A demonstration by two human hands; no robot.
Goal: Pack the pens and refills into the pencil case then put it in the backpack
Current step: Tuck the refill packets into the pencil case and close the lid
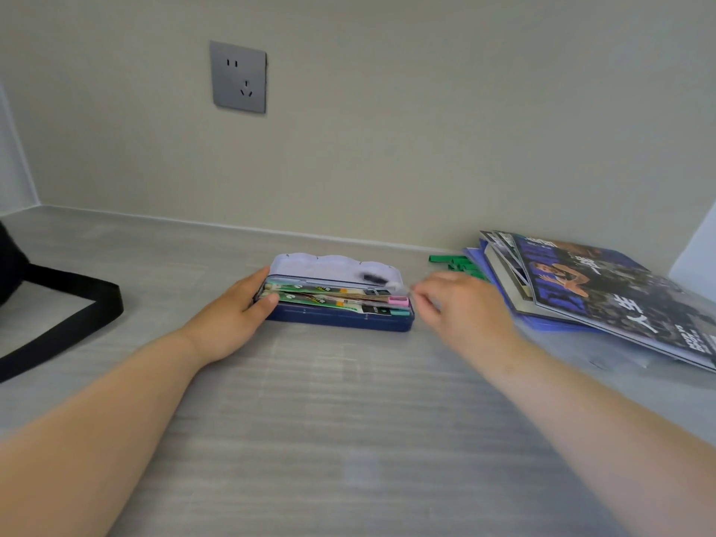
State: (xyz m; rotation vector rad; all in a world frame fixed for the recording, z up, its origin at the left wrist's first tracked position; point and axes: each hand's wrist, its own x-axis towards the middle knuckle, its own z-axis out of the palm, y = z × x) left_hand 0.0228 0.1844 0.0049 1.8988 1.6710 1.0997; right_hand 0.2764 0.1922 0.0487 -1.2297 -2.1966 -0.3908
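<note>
Bench (348,420): grey wood-grain surface, crossed by both bare forearms.
Left hand (236,308): fingers closed on the left end of the pencil case, thumb on its front edge.
Right hand (461,308): blurred, just beside the case's right end; finger state cannot be told.
Pencil case (341,317): dark blue base on the bench, pale lid (333,267) half raised; pens and refill packets (329,298) lie inside.
Backpack (11,265): black, far left, strap (77,315) on the bench.
Magazines (604,292): stacked at right.
Wall socket (238,77): seen behind.

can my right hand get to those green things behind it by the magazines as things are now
Probably yes. The right hand sits just in front of the green pieces, with bare desk between them. The magazines lie to the side, covering only their far end.
</note>
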